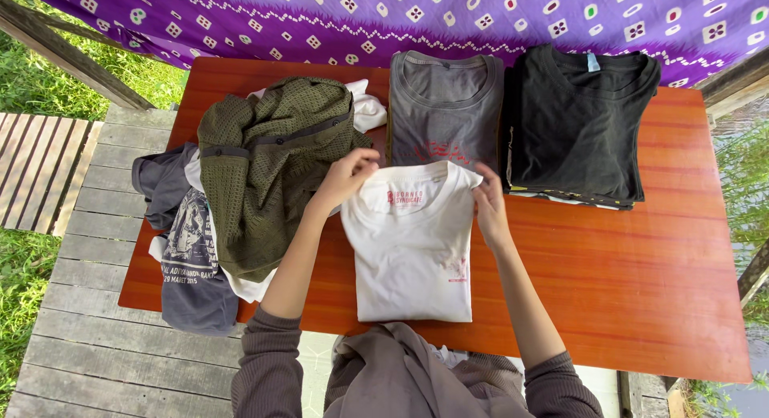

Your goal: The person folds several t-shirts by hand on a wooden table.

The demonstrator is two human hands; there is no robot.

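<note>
Hidden: heap's lower clothes lie buried under the green knit (268, 157); the person's lap is cut off.
White shirt (412, 246): folded flat, table (641, 258) centre.
Left hand (346, 176): fingers pinch its collar corner.
Right hand (490, 205): fingers grip the opposite shoulder.
Around: grey shirt (444, 105) and black stack (577, 121) behind; heap just left.

Soft, even daylight fills the scene, with no harsh glare. The red-brown wooden table (641, 250) carries a mild sheen and only faint shadows beside the folded shirts. The grass (32, 81) at the left is brighter, slightly washed out. Focus is sharp throughout; straight edges bow slightly near the corners.
</note>
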